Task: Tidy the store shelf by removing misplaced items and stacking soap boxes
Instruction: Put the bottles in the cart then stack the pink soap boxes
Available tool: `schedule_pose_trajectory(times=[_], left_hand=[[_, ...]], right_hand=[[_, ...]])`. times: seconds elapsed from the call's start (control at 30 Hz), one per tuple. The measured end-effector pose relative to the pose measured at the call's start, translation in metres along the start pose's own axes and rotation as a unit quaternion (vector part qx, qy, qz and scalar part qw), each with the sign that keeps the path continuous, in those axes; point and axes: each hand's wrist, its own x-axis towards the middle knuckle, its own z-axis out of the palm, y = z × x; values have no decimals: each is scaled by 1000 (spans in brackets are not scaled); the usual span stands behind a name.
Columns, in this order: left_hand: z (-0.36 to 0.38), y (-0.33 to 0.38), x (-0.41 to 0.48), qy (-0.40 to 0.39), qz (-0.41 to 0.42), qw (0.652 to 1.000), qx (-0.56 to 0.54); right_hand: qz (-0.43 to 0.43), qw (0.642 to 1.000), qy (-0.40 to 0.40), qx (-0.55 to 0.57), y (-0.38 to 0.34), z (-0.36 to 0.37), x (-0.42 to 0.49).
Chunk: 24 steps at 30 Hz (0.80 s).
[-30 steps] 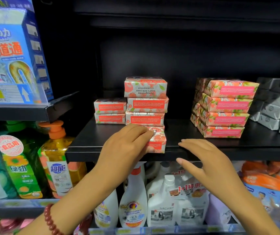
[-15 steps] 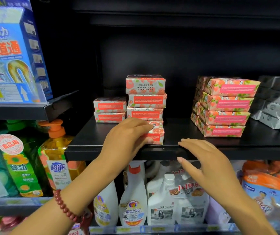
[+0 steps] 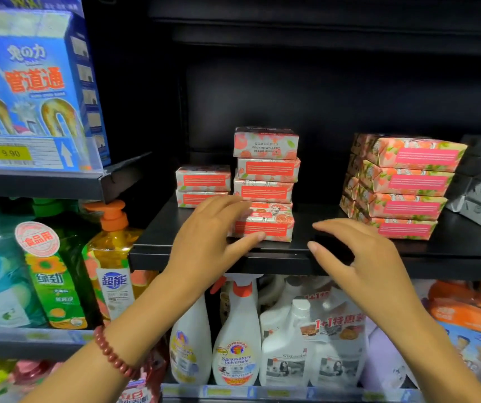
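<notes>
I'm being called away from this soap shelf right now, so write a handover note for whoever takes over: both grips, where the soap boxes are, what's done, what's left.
Left grip: fingers laid over the front soap box, thumb at its front face; box not lifted.
Right grip: open above the shelf edge, holding nothing.
Behind that box: three-high centre stack; two-high pile to its left; four-high pink-label stack to the right.
Done: most boxes stacked.
Left: stack the front box, probably on the two-high pile.
</notes>
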Motion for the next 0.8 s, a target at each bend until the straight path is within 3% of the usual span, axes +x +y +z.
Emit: schedule_pose_trajectory(times=[0.17,0.33,0.4,0.5,0.6,0.8], left_hand=[[-22,-37,-25,7,-54,997,61],[-34,-54,-36,-15,-69,997,36],[-36,-55,-36,-17,-64,997,31],[-35,-56,-36,-28,-60,997,31],[-33,-58,-37,-23,-64,997,39],[-31,-58,-39,-5,-69,997,31]], right_hand=[[-61,995,28,79,-56,14,42],[-122,988,-78,55,-101,61,98],[-140,983,-114,22,-110,83,120],[-115,974,-158,-113,-115,107,144],[-93,957,-166,-221,-119,121,153],[-109,950,-141,-256,-122,121,157]])
